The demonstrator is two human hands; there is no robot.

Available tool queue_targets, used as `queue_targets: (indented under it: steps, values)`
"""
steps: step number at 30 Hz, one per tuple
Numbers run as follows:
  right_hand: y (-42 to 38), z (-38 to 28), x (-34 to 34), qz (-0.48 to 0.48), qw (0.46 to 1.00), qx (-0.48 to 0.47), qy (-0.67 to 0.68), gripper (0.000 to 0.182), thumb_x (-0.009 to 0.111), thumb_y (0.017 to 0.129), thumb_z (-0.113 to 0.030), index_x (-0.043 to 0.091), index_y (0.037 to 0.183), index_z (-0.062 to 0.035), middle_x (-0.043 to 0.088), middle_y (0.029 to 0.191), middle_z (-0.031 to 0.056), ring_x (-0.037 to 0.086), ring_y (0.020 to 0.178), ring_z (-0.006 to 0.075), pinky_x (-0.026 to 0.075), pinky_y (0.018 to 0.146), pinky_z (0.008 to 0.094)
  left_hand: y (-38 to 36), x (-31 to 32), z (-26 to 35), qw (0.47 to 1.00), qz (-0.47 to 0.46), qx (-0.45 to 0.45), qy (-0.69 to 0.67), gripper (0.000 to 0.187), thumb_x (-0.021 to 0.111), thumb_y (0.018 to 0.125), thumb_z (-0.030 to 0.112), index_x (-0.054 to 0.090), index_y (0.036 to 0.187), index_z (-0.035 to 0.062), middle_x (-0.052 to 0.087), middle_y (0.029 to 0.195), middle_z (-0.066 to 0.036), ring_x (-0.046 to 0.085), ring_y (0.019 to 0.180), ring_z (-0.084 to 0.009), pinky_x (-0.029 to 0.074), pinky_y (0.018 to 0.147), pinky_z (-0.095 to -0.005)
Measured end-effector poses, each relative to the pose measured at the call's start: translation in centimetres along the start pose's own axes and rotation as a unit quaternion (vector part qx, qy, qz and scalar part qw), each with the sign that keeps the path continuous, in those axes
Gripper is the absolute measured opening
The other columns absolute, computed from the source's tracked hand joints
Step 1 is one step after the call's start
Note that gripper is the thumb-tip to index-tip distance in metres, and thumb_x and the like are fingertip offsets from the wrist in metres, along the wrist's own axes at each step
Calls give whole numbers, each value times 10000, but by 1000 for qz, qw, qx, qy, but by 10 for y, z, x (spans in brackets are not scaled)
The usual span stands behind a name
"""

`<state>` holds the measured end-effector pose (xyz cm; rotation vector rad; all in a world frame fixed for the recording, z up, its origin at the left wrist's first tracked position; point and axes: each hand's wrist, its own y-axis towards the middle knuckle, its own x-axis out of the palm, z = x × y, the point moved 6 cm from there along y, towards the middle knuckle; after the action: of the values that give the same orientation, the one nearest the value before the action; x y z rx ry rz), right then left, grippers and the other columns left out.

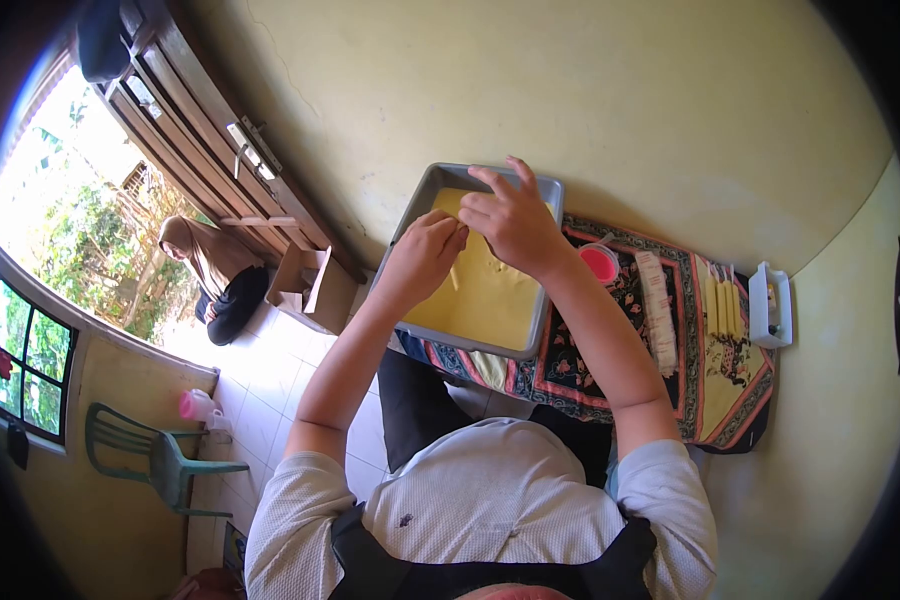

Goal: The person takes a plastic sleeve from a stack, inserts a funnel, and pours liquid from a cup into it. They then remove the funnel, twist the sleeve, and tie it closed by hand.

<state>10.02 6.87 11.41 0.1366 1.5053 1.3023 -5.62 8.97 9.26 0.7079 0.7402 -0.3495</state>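
Observation:
Both my hands are raised over a grey rectangular tub [547, 320] holding a smooth yellow liquid [485, 310]. My left hand [426, 258] is closed, its fingertips pinched close to those of my right hand. My right hand [515, 222] pinches with thumb and finger at the same spot, while its other fingers stick out. What lies between the fingertips is too small and covered to make out. A thin pale-yellow strip [455, 276] shows just below my left hand, against the liquid.
On the patterned cloth [705, 400] to the right are a bowl of pink liquid [600, 263], a strip of white packets [656, 310], several yellow tubes [722, 306] and a white container [770, 305]. A person [215, 265] sits by the open door [210, 140]; a green chair [165, 460] stands left.

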Motion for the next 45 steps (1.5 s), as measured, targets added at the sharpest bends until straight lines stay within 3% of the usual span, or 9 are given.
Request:
queue_targets:
  steps: [4, 13, 16, 23, 26, 29, 35, 45]
  values:
    - [7, 12, -8, 6, 1000, -23, 4, 118, 673, 958, -129, 779, 1001, -157, 768, 1140, -40, 597, 1432, 268, 328, 1262, 662, 1, 9, -14, 979, -19, -51, -195, 328, 556, 1168, 212, 709, 1035, -46, 643, 952, -111, 641, 905, -232, 518, 869, -367]
    - [-11, 26, 6, 41, 998, -27, 35, 82, 698, 958, -167, 779, 945, -175, 792, 1131, -66, 595, 1447, 264, 343, 1264, 644, -6, 4, -6, 991, -36, -41, -122, 342, 561, 1155, 235, 719, 994, -22, 691, 935, -129, 674, 963, -260, 526, 866, -374]
    - [-21, 32, 15, 31, 999, -11, 44, 57, 713, 946, -150, 762, 927, -169, 803, 1143, -69, 585, 1469, 266, 330, 1265, 659, -8, 5, -7, 993, -44, -36, -103, 343, 562, 1156, 226, 736, 1004, -27, 678, 936, -119, 641, 927, -221, 504, 868, -345]
    - [-21, 20, 20, -24, 997, 51, 44, 79, 728, 978, -206, 769, 948, -146, 777, 1293, -30, 509, 1545, 286, 269, 1297, 710, -11, 25, -45, 957, -44, -127, -257, 352, 517, 1184, 232, 680, 1000, -20, 679, 967, -62, 602, 966, -162, 483, 921, -320]
    - [-15, -3, 14, 39, 999, 21, 2, 146, 667, 1017, -217, 798, 1011, -152, 779, 1301, -1, 471, 1578, 290, 269, 1300, 714, -11, 28, -48, 940, -42, -135, -311, 367, 504, 1189, 241, 645, 951, -1, 679, 982, -54, 597, 991, -154, 472, 944, -313]
    - [-22, -3, 28, -3, 999, -20, -25, 86, 696, 999, -183, 770, 982, -141, 767, 1335, -22, 482, 1573, 293, 257, 1298, 721, -10, 29, -46, 931, -51, -140, -334, 361, 503, 1192, 246, 634, 955, 8, 693, 1001, -49, 600, 1006, -152, 466, 963, -311]
    - [-35, 23, 28, 18, 999, 10, 48, 117, 672, 991, -113, 759, 924, -152, 798, 1255, -39, 536, 1535, 291, 261, 1298, 713, -15, 28, -39, 940, -74, -140, -303, 362, 517, 1188, 256, 645, 957, 9, 703, 1008, -53, 610, 1016, -152, 471, 976, -312]
    - [-52, 35, 36, 49, 995, 52, 68, 90, 711, 977, -134, 746, 899, -162, 817, 1234, -55, 573, 1504, 283, 267, 1300, 672, -12, 26, -23, 938, -88, -147, -300, 356, 526, 1182, 243, 624, 926, 16, 694, 1010, -67, 610, 1025, -157, 465, 988, -310]
